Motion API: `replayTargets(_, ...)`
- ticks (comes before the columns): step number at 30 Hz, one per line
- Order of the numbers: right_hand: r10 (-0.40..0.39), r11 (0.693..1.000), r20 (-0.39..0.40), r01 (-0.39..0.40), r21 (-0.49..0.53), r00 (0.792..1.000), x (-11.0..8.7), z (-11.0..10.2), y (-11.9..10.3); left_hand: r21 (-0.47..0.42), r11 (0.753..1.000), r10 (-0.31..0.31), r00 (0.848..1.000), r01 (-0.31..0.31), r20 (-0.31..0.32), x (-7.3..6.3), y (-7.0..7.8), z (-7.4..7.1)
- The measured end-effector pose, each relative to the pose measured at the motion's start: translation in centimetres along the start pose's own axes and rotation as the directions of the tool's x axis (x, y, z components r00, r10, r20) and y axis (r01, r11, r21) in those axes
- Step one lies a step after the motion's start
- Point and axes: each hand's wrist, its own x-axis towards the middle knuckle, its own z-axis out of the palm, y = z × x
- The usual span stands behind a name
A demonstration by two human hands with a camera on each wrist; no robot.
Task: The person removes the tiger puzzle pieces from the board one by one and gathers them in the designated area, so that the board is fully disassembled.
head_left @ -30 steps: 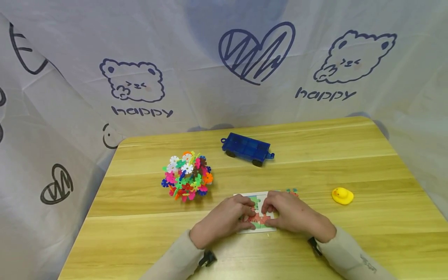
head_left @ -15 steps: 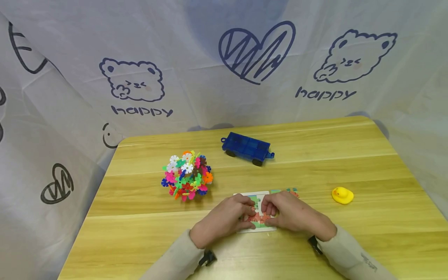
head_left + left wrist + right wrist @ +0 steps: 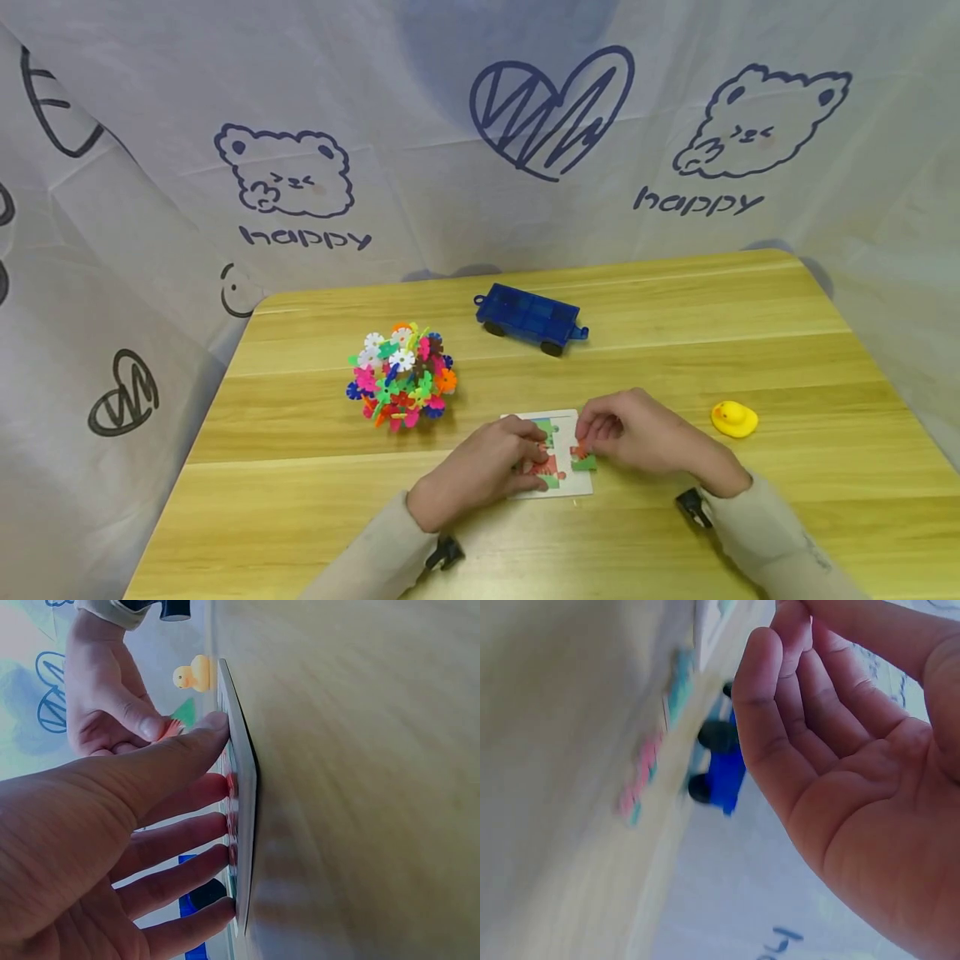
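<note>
The right hand (image 3: pixel 637 429) has just taken the red-and-green puzzle piece (image 3: pixel 582 461) away from its neighbours, and the puzzle board (image 3: pixel 574 485) now shows bare white there. Its grip is a narrow pinch, with this piece held at the board's right edge. The left hand (image 3: pixel 480 467) grasps nothing; its fingers, rather straight, rest on the board's left part. The assembling has gone, I think, one step back.

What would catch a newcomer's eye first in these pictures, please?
Probably the multicoloured flower cluster on the left of the table. Next, perhaps, the blue wagon near the back edge, then the right hand pinching a puzzle piece at the right side of the white board.
</note>
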Motion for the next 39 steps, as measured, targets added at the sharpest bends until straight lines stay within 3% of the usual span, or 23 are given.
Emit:
replayTargets(9,0.026,0.996,-0.122,-0.037,-0.087,0.992,-1.4,-3.4,1.2,0.023,1.000,0.000,1.000,0.000,0.008,0.0,0.1,0.0)
replayTargets(15,0.078,0.990,-0.149,-0.095,-0.107,0.986,-2.1,-4.9,2.1,0.033,0.999,-0.003,1.000,0.003,0.007,-0.1,0.2,0.0)
replayTargets(29,0.189,0.977,-0.107,-0.198,-0.078,0.976,-2.4,-6.6,4.7,0.019,1.000,0.007,1.000,-0.007,0.000,-0.1,0.2,0.1)
replayTargets(39,0.208,0.974,-0.082,-0.214,-0.078,0.975,-2.0,-7.5,5.4,0.010,1.000,0.012,1.000,-0.011,-0.023,-0.2,0.1,0.2)
